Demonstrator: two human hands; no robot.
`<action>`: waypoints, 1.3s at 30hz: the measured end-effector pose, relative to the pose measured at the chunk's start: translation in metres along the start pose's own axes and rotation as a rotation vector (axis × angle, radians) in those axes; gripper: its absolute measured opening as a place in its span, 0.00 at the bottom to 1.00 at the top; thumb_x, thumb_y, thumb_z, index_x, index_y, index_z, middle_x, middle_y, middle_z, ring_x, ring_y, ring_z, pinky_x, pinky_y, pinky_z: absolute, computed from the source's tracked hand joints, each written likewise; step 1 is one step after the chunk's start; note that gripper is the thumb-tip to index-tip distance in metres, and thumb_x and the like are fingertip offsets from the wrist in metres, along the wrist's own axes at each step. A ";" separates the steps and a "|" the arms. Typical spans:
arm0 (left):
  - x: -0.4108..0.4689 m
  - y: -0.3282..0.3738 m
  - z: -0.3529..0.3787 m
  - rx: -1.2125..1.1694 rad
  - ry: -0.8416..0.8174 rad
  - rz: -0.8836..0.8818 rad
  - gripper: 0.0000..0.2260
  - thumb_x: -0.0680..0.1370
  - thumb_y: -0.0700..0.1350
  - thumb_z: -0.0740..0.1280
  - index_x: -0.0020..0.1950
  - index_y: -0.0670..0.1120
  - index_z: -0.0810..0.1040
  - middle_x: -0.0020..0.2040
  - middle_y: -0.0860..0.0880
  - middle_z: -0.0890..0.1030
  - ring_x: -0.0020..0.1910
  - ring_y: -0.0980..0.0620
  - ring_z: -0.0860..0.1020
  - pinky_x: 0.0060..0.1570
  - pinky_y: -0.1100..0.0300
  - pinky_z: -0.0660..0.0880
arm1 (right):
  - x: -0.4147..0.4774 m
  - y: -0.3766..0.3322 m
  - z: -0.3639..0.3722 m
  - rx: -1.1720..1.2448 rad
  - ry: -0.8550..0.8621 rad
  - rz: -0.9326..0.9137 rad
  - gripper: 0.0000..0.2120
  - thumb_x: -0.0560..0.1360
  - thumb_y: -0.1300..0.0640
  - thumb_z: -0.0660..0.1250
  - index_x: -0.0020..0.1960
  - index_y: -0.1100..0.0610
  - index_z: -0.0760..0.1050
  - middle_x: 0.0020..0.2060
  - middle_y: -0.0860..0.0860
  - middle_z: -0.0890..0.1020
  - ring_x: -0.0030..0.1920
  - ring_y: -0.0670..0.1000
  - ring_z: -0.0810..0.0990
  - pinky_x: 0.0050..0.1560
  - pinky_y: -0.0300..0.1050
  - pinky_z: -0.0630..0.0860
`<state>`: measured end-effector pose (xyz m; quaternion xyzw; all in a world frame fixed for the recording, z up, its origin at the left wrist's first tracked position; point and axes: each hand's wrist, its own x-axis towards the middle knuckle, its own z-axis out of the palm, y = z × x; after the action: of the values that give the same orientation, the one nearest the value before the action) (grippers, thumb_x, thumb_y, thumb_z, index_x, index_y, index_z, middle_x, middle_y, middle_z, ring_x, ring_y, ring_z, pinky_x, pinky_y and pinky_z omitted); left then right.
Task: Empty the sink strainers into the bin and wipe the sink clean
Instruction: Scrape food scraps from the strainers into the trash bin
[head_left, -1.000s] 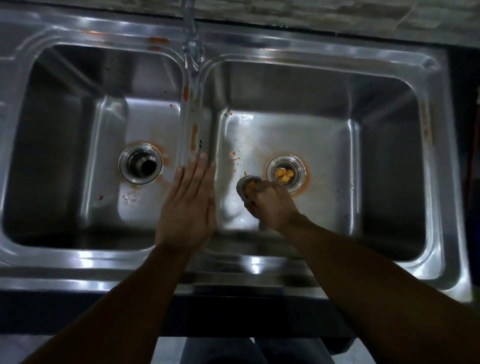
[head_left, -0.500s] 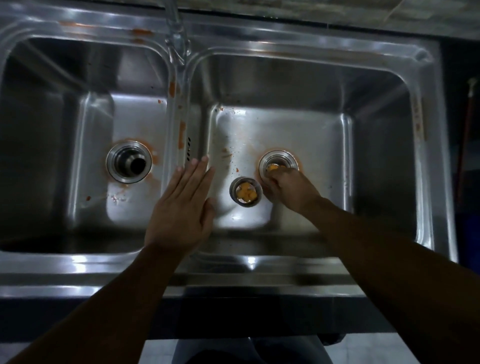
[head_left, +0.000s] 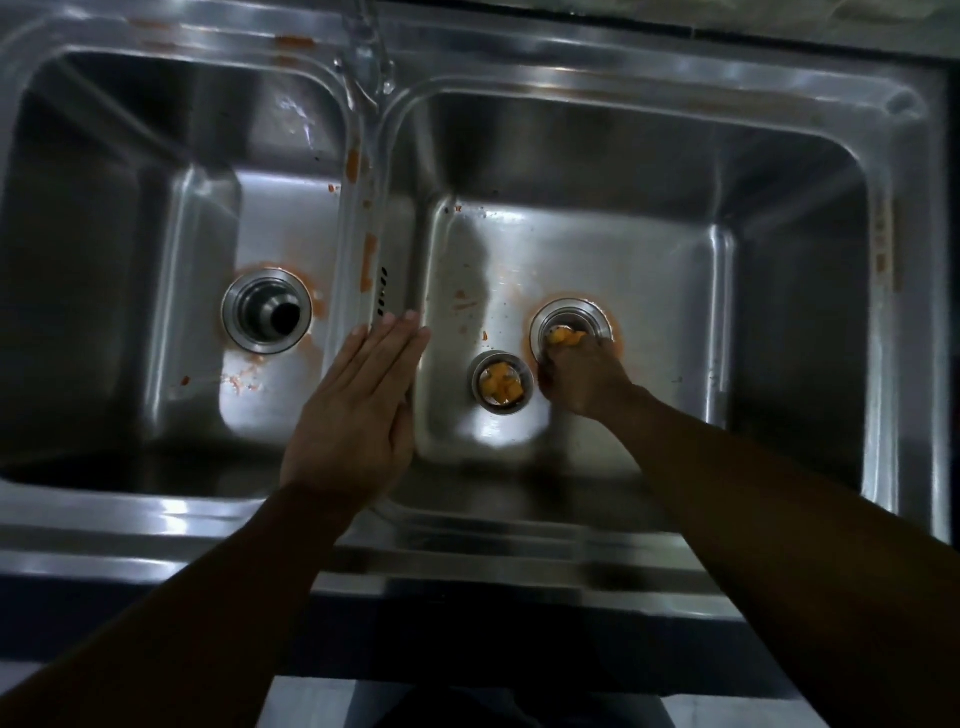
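Note:
A steel double sink fills the head view. A loose strainer full of orange-yellow food scraps stands upright on the right basin's floor. Just right of it and further back, a second strainer with orange scraps sits in the right drain. My right hand reaches into that drain, fingers curled over the strainer's near rim, fingertips hidden. My left hand lies flat on the divider between the basins and holds nothing. The left drain is bare, with no strainer in it.
Orange smears mark the divider, the back rim and the floor around both drains. The tap rises at the back over the divider. The dark cabinet front runs below the sink's front edge.
My right hand set the scrap-filled strainer down on the right basin's floor, let go, and moved right to the strainer in the drain. My left hand has stayed on the divider.

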<state>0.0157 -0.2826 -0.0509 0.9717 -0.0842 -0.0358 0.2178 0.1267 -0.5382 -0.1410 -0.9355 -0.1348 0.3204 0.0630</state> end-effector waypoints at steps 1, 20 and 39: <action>0.000 0.000 0.000 -0.001 0.007 0.002 0.24 0.82 0.45 0.55 0.79 0.43 0.64 0.79 0.45 0.64 0.80 0.48 0.59 0.80 0.47 0.57 | 0.000 0.001 0.000 0.026 0.004 0.000 0.17 0.78 0.50 0.63 0.60 0.58 0.80 0.60 0.57 0.81 0.64 0.60 0.76 0.71 0.51 0.68; -0.003 0.000 -0.001 -0.023 0.036 0.020 0.25 0.80 0.41 0.57 0.78 0.42 0.65 0.78 0.44 0.66 0.80 0.47 0.61 0.81 0.50 0.55 | -0.045 -0.009 -0.005 -0.074 0.384 -0.012 0.14 0.75 0.54 0.68 0.58 0.58 0.81 0.56 0.57 0.84 0.58 0.60 0.80 0.63 0.52 0.72; -0.005 0.003 -0.004 -0.027 0.007 -0.016 0.26 0.82 0.41 0.59 0.81 0.43 0.59 0.80 0.45 0.62 0.81 0.50 0.54 0.80 0.53 0.49 | -0.078 0.009 0.002 0.130 0.321 0.323 0.08 0.74 0.50 0.64 0.39 0.52 0.76 0.36 0.51 0.80 0.36 0.55 0.77 0.40 0.41 0.67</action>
<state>0.0109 -0.2830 -0.0458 0.9694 -0.0751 -0.0353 0.2310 0.0686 -0.5697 -0.0987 -0.9779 0.0491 0.1813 0.0915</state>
